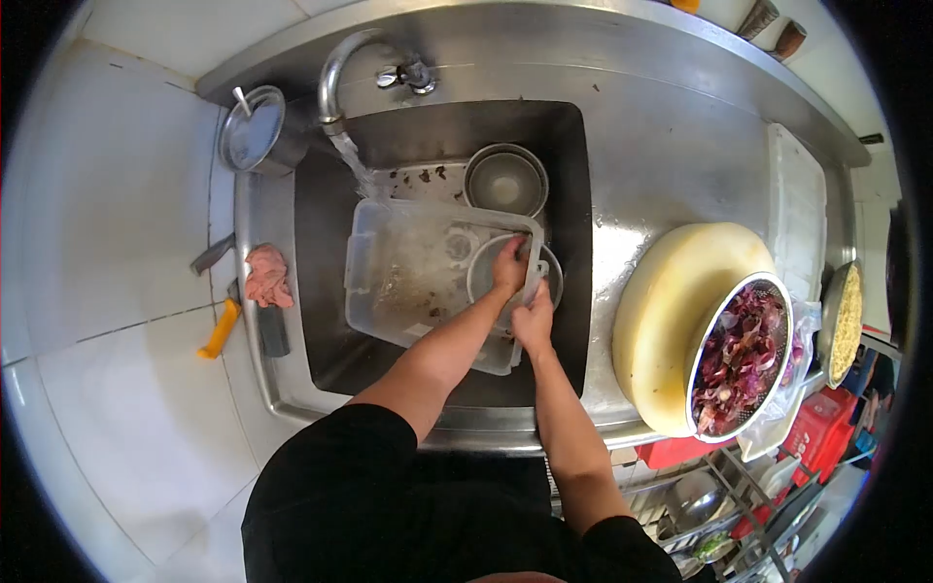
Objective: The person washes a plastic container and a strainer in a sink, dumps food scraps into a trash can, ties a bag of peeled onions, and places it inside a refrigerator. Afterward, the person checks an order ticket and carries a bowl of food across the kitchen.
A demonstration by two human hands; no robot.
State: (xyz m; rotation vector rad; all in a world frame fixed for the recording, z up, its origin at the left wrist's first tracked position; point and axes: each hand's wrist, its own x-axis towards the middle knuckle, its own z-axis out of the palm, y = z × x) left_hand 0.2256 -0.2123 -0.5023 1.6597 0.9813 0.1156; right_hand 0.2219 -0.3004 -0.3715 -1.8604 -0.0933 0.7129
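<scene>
A clear plastic container [389, 311] lies tilted in the sink under the running faucet [340, 73], with water falling near its upper left corner. My right hand [533, 316] is closed around the rim at its right end. My left hand [509, 267] reaches inside, against the inner face of that same end, with fingers bent together; whether they hold anything small is hidden. Through the clear plastic, a round metal bowl [556, 282] shows beneath both hands. Another set of round metal bowls [505, 182] sits behind the container.
A metal pot [282, 146] and a crumpled pink cloth [267, 275] are at the sink's left. On the right counter, a perforated basin of purple onion skins [739, 360] leans over a thick round pale block [656, 291]. A white tray [797, 194] lies behind. Dark scraps [425, 176] dot the sink.
</scene>
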